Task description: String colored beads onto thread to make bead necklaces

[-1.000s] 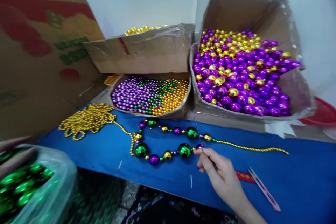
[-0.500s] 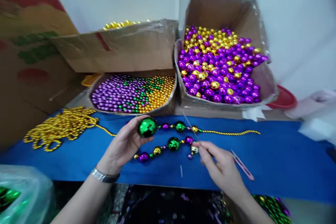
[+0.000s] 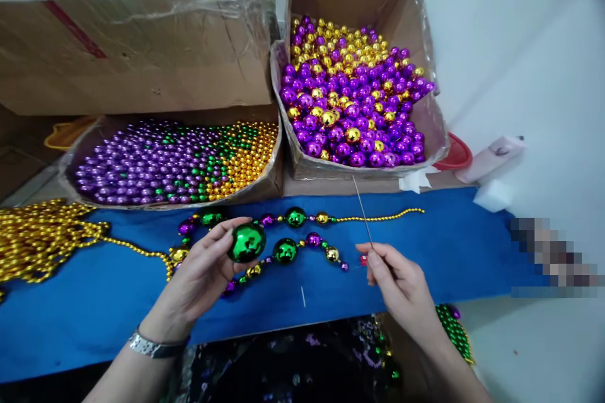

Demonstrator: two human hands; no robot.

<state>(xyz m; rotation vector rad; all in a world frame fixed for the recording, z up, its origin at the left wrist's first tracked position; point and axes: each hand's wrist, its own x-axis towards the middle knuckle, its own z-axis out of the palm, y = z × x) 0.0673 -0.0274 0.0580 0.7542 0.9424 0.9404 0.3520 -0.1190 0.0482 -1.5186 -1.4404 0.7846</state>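
My left hand [image 3: 201, 274] is closed around a large shiny green bead [image 3: 248, 242], thumb and fingers at its sides. Pinched in my right hand [image 3: 397, 280] is a thin metal needle [image 3: 362, 204], tilted up and away toward the boxes. A small red piece [image 3: 363, 259] shows beside the right fingertips; what it belongs to is hidden. Between my hands curves a string of purple, gold and green beads [image 3: 285, 251], partly behind the left hand. Its far stretch runs out to a thin gold bead strand [image 3: 382, 219].
Behind are a cardboard box of small purple, green and gold beads [image 3: 142, 157] and one of larger purple and gold beads [image 3: 350, 101]. Gold bead strands [image 3: 38, 239] are heaped on the blue cloth [image 3: 265, 308]. A short white stick [image 3: 303, 296] lies near the front edge.
The view has swung right and closer to the boxes. My right hand, with the needle, has moved away from the end of the bead string. My left hand still holds the green bead.
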